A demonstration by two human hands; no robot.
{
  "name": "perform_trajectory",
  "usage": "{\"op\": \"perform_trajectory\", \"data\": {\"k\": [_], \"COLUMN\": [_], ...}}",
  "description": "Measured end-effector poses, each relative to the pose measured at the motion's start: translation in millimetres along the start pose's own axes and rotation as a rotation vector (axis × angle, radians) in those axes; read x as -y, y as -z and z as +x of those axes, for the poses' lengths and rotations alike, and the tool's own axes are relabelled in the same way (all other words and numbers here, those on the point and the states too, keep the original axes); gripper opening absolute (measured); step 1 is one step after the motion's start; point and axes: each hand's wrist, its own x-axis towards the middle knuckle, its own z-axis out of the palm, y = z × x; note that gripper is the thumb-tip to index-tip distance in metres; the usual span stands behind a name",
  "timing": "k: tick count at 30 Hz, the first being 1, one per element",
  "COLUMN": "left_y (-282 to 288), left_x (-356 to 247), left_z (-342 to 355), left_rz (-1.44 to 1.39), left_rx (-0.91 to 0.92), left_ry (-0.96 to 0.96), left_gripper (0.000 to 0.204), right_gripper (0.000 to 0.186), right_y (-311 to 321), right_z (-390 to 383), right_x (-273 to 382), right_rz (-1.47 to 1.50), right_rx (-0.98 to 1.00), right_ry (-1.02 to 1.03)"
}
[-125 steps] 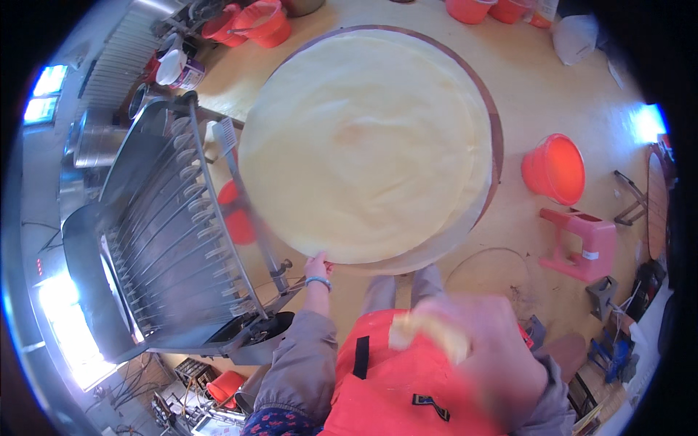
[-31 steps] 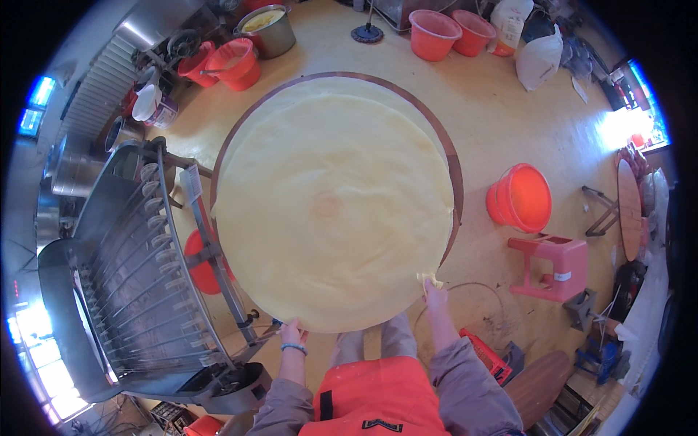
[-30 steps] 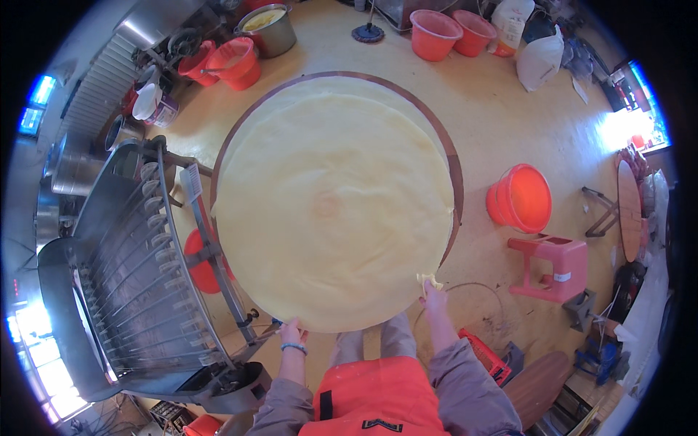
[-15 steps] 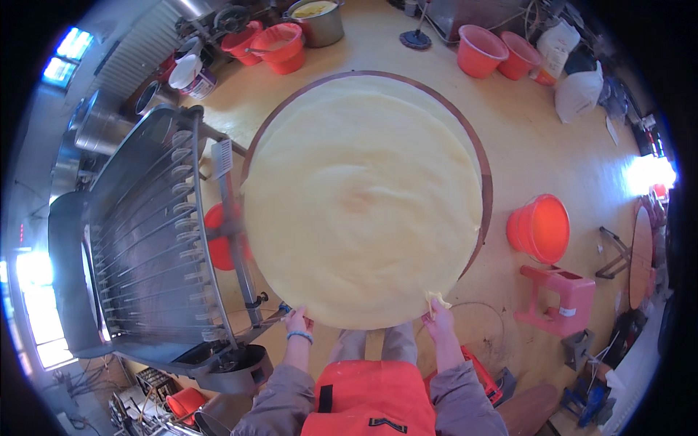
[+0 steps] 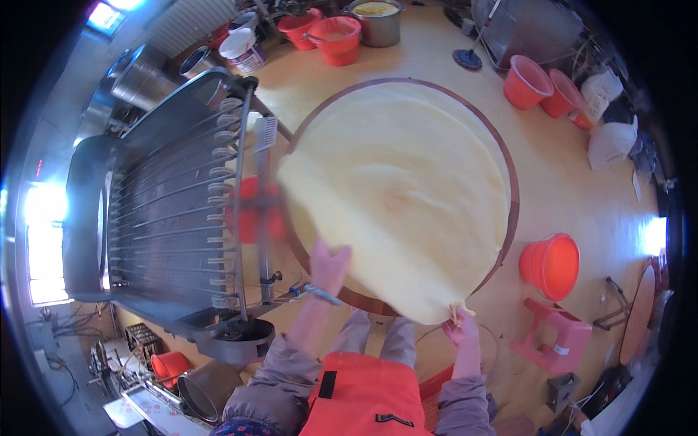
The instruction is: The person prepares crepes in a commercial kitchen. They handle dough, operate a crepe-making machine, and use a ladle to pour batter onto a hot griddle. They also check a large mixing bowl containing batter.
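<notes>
A large pale yellow round sheet (image 5: 392, 167) lies on a round wooden board (image 5: 512, 203), its lower-left part lifted into a flap, baring some board rim. My left hand (image 5: 329, 265) is closed at that flap’s edge, gripping it, slightly blurred. My right hand (image 5: 459, 325) pinches the sheet at the lower-right edge, where a small crumpled bit sticks up between the fingers. Left of the board stands a metal machine (image 5: 163, 203) with rows of rods and pale discs along a bar.
An orange bucket (image 5: 545, 265) and pink stool (image 5: 549, 334) stand to the right. Red buckets (image 5: 527, 80), a pot (image 5: 374, 29), a mop (image 5: 467, 58) and white sacks (image 5: 611, 142) line the far side. A red container (image 5: 254, 211) sits beside the machine.
My left hand has moved up from the board’s front edge, raising the sheet’s left side toward the middle. My right hand still grips the lower-right edge. The view has shifted.
</notes>
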Motion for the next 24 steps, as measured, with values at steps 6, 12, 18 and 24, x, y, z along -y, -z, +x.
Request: {"op": "perform_trajectory", "data": {"k": [6,12,18,24], "left_y": [4.4,71.7,65.3,33.8], "left_x": [-124.3,-27.5,158.6,187.7], "left_z": [-35.7,-70.3,-20.1,-10.7], "left_rz": [-0.320,-0.495,-0.239,0.036], "left_rx": [0.148,0.060,-0.041,-0.044], "left_ry": [-0.145,-0.031,0.429,0.537], "left_gripper": [0.039,0.039,0.033,0.034], "right_gripper": [0.021,0.022,0.027,0.024], "right_y": [9.8,14.8,-12.5,-23.6], "right_z": [-35.7,-45.8,4.8,44.2], "right_x": [45.6,32.2,-10.2,20.4], "right_rz": [0.259,0.188,-0.116,-0.222], "right_rx": [0.297,0.235,-0.011,-0.140], "right_ry": [0.202,0.459,0.405,0.509]}}
